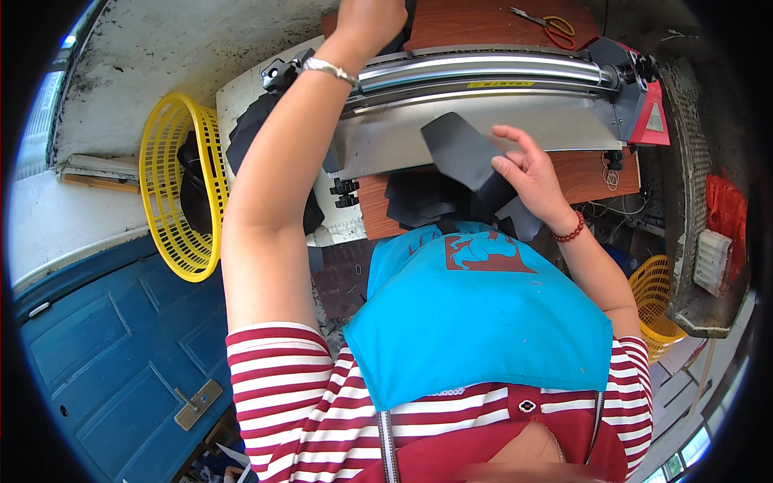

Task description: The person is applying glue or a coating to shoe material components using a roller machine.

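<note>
Black sheet piece (459, 143) held at a roller machine (499, 85).
The right hand (530, 175) grips it under the thumb; the far end of this piece is over the metal plate (572, 129). The left hand (372, 20) is beyond the roller (475, 71), partly out of view, so one cannot tell its grip.

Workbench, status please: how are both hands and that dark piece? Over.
Left hand beyond the roller, partly out of view. Right hand holding dark flat piece above metal plate. Left forearm crossing roller machine's left end.
</note>
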Available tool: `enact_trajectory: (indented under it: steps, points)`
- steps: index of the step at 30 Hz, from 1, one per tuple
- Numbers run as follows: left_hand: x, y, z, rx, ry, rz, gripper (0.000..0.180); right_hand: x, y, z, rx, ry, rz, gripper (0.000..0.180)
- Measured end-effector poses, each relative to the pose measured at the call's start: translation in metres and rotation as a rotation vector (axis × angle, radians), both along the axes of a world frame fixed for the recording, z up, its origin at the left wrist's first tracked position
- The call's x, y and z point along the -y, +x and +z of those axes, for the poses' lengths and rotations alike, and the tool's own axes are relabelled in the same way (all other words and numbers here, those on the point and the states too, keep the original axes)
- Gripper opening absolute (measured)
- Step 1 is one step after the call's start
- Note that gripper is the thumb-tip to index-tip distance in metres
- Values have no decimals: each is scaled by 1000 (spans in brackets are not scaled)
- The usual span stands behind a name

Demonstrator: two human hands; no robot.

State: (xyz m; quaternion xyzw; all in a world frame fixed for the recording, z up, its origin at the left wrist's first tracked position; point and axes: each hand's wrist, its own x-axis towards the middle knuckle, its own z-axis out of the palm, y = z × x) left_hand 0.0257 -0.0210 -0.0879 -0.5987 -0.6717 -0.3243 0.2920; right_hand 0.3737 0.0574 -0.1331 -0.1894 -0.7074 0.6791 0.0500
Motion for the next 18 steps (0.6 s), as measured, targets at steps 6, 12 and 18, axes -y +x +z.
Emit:
enact_trajectory:
  steps: [6,12,18]
  points:
    - [-9,29,-30,624,-770,-30,24,-15,-32,-9,32,-32,-136,21]
    - [-32,23,-43,1048,-973,146,33,-29,-34,12,127,470,-111,19]
    - [-37,8,-2,1380,-589,310,12,-10,9,-4,-168,863,-187,14]
